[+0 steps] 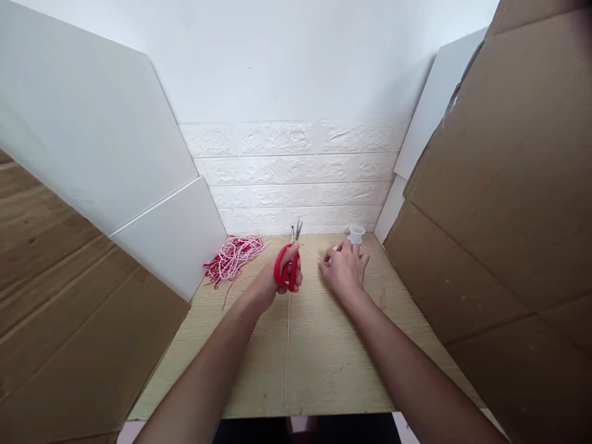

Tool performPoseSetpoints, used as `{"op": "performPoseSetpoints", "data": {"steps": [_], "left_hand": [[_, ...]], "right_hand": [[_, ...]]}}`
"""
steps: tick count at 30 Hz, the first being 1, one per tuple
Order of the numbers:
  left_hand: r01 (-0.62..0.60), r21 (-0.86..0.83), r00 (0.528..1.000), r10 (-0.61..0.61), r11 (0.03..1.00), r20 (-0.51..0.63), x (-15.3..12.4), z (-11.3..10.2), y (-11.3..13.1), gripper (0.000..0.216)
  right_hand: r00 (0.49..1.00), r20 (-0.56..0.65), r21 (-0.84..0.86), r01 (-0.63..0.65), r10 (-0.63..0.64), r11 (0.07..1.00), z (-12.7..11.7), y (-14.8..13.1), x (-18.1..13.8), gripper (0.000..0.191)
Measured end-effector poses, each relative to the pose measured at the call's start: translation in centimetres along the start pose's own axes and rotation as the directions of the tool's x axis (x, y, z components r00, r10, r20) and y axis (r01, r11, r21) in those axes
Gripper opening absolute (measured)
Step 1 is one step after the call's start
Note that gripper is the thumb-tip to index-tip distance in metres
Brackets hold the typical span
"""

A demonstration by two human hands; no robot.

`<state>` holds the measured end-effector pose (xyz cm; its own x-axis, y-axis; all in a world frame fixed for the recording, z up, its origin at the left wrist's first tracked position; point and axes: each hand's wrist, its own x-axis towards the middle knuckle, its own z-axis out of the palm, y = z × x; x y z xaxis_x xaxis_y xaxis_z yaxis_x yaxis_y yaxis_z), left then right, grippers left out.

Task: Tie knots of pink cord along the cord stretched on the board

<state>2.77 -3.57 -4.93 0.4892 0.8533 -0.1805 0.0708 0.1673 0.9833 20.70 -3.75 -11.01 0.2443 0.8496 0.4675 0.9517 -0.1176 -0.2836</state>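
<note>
Left hand (pixel 272 282) grips red scissors (pixel 278 269), long axis pointing at the brick-look wall (pixel 298 171). Right of scissors: right hand (pixel 346 266), fingers bent, can't tell if gripping; nearer hand to spool (pixel 356 232). Tabletop (pixel 328 351): white cord (pixel 287 351) nearward of scissors, cord pile (pixel 238 253) left.
</note>
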Motion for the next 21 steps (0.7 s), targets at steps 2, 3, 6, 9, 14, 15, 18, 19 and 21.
{"op": "performPoseSetpoints", "data": {"steps": [2, 3, 6, 9, 14, 15, 18, 19, 21], "left_hand": [[-0.081, -0.067, 0.995, 0.077, 0.994, -0.068, -0.2, -1.2, 0.7, 0.058], [-0.124, -0.096, 0.988, 0.114, 0.988, -0.105, -0.3, -1.8, 1.0, 0.057], [-0.168, -0.138, 0.975, 0.143, 0.976, -0.173, -0.6, -3.2, 1.8, 0.058], [-0.180, -0.149, 0.971, 0.151, 0.972, -0.185, -0.8, -4.0, 2.2, 0.058], [-0.246, -0.196, 0.950, 0.196, 0.949, -0.242, -1.2, -5.6, 2.6, 0.048], [-0.250, -0.208, 0.947, 0.194, 0.946, -0.257, -1.3, -5.9, 2.6, 0.046], [-0.258, -0.260, 0.939, 0.178, 0.931, -0.293, -1.3, -6.7, 2.8, 0.039], [-0.261, -0.277, 0.939, 0.176, 0.925, -0.296, -1.3, -6.8, 2.8, 0.037], [-0.268, -0.299, 0.939, 0.180, 0.916, -0.293, -1.3, -6.8, 2.9, 0.035]], "right_hand": [[1.000, 0.005, -0.003, -0.003, 0.003, 1.000, 0.0, -0.2, -0.1, 0.015], [1.000, 0.011, -0.004, -0.008, 0.008, 1.000, 0.0, -0.2, -0.2, 0.015], [0.999, 0.025, -0.004, -0.034, 0.034, 0.999, -0.1, -0.3, -0.2, 0.014], [0.997, 0.046, -0.018, -0.068, 0.069, 0.998, -0.6, -0.4, -0.1, 0.014], [0.996, 0.002, -0.011, -0.089, 0.089, 0.996, -1.9, -1.3, -0.4, 0.028], [0.998, -0.029, 0.025, -0.061, 0.062, 0.998, -2.1, -1.7, -0.4, 0.033], [0.992, -0.068, 0.186, 0.113, -0.102, 0.976, -1.8, -3.4, -0.5, 0.037], [0.988, -0.039, 0.262, 0.155, -0.150, 0.953, -1.4, -4.0, -0.3, 0.038], [0.987, 0.072, 0.381, 0.108, -0.146, 0.918, -0.2, -5.0, 0.1, 0.048]]}}
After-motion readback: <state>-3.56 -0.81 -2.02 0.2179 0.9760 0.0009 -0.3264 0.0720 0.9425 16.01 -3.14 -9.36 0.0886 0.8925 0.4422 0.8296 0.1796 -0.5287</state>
